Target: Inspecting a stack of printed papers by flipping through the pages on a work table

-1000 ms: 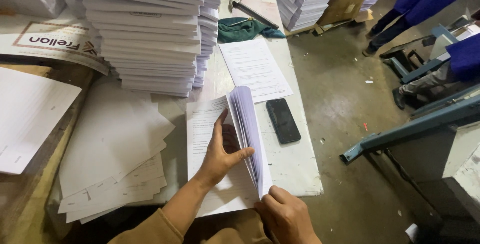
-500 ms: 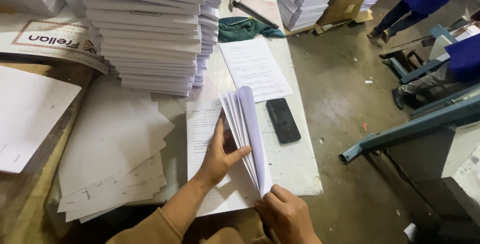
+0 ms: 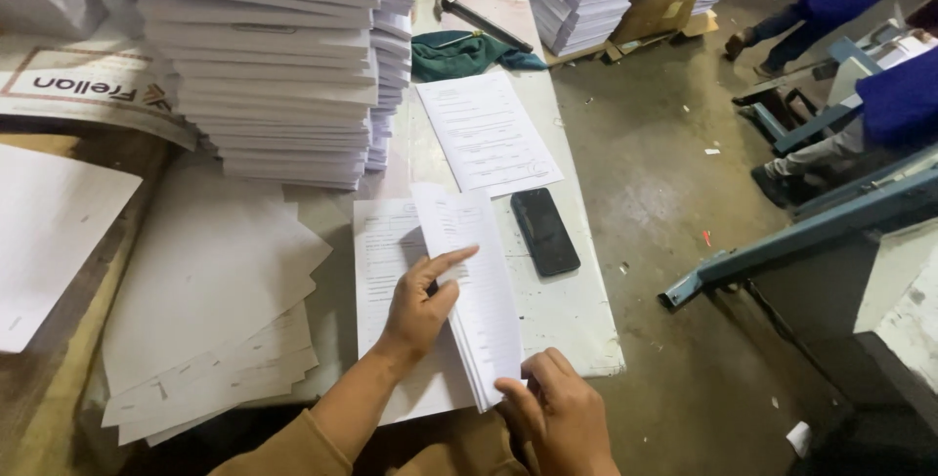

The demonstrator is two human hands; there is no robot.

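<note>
A bundle of printed white sheets (image 3: 479,290) stands bent up on the table, above a flat printed sheet (image 3: 376,261). My left hand (image 3: 420,305) presses against the bundle's left face, index finger stretched across the top sheet. My right hand (image 3: 557,417) pinches the bundle's lower right corner at the table's near edge.
A black phone (image 3: 544,231) lies just right of the bundle. Another printed sheet (image 3: 486,131) lies beyond it. Tall paper stacks (image 3: 264,56) fill the back left, loose white sheets (image 3: 210,281) the left. A green cloth (image 3: 454,53) and hammer (image 3: 479,19) lie farther back. A blue metal frame (image 3: 811,222) and people's legs are at right.
The fanned sheets have dropped rightward into a closer bundle. My left hand has shifted from behind the leaves onto the top sheet, index finger extended.
</note>
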